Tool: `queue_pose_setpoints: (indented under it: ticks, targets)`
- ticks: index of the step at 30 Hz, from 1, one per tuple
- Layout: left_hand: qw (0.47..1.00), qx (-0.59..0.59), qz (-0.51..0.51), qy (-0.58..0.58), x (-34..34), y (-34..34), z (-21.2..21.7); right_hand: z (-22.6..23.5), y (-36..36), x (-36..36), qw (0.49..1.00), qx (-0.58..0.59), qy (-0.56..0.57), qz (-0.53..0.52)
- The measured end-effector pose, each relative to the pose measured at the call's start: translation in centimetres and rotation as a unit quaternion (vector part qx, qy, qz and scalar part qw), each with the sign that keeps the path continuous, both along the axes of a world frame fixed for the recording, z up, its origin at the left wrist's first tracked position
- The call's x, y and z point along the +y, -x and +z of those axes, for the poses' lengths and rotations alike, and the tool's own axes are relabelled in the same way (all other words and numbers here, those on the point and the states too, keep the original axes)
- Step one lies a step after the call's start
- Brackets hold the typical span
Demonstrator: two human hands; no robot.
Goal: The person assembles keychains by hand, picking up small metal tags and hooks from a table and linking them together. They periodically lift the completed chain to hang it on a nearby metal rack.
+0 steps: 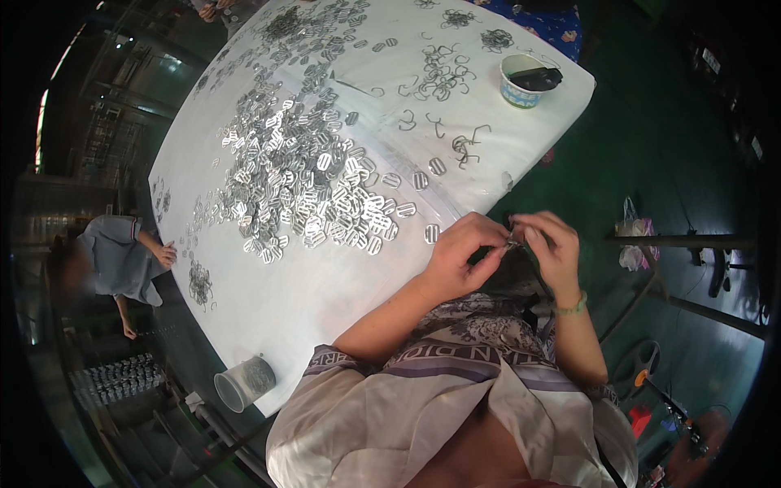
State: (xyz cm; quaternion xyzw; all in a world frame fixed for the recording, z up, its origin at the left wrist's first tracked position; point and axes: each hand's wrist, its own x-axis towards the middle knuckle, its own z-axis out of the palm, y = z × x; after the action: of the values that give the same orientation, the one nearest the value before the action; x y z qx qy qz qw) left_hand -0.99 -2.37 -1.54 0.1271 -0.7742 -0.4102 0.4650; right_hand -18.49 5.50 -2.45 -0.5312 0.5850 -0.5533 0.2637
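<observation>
My left hand [464,254] and my right hand [555,250] meet just off the table's near right edge. Both have thumb and fingers pinched on one small metal piece [512,241], mostly hidden by the fingertips, so its exact kind cannot be made out. A green bracelet circles my right wrist. Close to my left hand, a flat slotted metal buckle [432,234] lies at the table edge, with a few more beside it. Behind them spreads a large heap of the same silver buckles [301,183]. Bent wire hooks [464,149] lie loose to the right of the heap.
A white cloth covers the table [325,305]. A paper tub [521,96] with something dark inside stands at the far right corner. A clear plastic cup [236,387] sits at the near left corner. A co-worker's hand [166,255] rests on the left edge.
</observation>
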Motion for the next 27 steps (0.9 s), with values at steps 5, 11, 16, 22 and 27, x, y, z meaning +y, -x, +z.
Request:
queue_pose_setpoints:
  ticks: [5,11,16,22,27]
  targets:
    - [1.0,0.0,0.003,0.019,0.8,-0.8,0.3,-1.9,-1.4,-7.5,0.977,0.205,-0.025,0.047]
    - [1.0,-0.01,0.009,0.009,1.4,-1.9,-0.1,-5.1,-4.9,-14.5,0.932,0.359,-0.025,0.041]
    - [0.999,-0.015,0.032,-0.001,1.3,-2.5,-0.5,-5.6,-4.8,-15.2,0.96,0.246,-0.099,0.089]
    - [0.995,-0.031,0.096,-0.021,0.7,-2.5,-0.8,-1.8,-2.6,-9.5,0.986,-0.054,-0.122,0.097]
    - [0.993,-0.026,0.109,-0.027,0.2,-1.7,-1.0,2.0,-2.1,-4.4,0.984,-0.114,-0.117,0.065]
